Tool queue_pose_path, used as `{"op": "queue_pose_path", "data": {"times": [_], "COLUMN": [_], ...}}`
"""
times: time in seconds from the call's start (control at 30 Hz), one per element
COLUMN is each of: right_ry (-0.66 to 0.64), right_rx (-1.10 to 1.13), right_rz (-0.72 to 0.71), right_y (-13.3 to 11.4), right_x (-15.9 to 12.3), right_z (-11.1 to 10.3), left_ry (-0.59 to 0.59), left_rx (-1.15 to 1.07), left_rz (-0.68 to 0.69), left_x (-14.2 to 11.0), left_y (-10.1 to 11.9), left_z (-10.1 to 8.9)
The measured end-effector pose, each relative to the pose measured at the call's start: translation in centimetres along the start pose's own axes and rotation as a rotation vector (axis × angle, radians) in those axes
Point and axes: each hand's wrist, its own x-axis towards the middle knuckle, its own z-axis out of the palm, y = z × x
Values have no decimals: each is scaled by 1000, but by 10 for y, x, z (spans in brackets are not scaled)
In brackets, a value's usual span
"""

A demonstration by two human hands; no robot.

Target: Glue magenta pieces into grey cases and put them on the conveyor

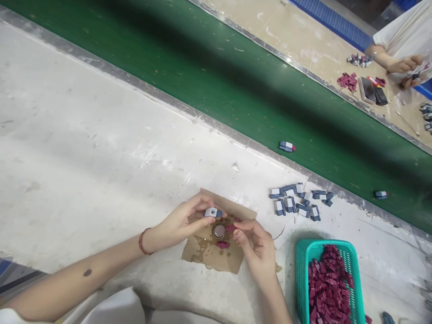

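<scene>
Between the thumb and fingers of my left hand [191, 218] is a small grey-and-blue plastic part [212, 212] with a dark spot on its face. My right hand [258, 247] pinches a small maroon plastic piece [231, 228] over a stained cardboard sheet [232, 264]. A round, shallow cap [219, 231] with a ridged rim and brownish contents sits on the cardboard, close to the piece. Another maroon piece [222, 245] lies just below the cap. Both hands are closed, and the two held parts are apart.
A green basket [300, 279] full of maroon pieces stands at right. Several grey-and-blue parts [289, 204] lie beyond it on the white table. A green conveyor belt [202, 67] crosses behind, carrying a part [286, 146]. A co-worker's hands [405, 65] handle parts across it.
</scene>
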Motion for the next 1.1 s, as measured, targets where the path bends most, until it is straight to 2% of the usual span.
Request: {"op": "queue_pose_path", "data": {"times": [0.1,0.23,0.33,0.53,0.73,0.83,1.0,1.1], "right_ry": [50,115,123,51,61,50,1,36], "right_rx": [179,213,163,129,66,6,-3,-26], "right_rz": [38,31,19,3,-98,-135,-73,-92], "right_y": [3,4,4,6,2,-4,-11,-12], "right_x": [1,4,6,8,13,14,12,10], "right_z": [2,9,11,15,22,19,11,10], "left_ry": [-14,-32,-34,-33,-64,-83,-140,-145], "left_rx": [190,387,418,430,461,476,512,551], "left_rz": [59,136,157,189,213,211,221,245], "left_x": [0,1,2,2,3,3,3,2], "left_y": [-2,-5,-6,-5,-5,-5,-4,-5], "left_z": [1,0,0,1,1,1,2,2]}}
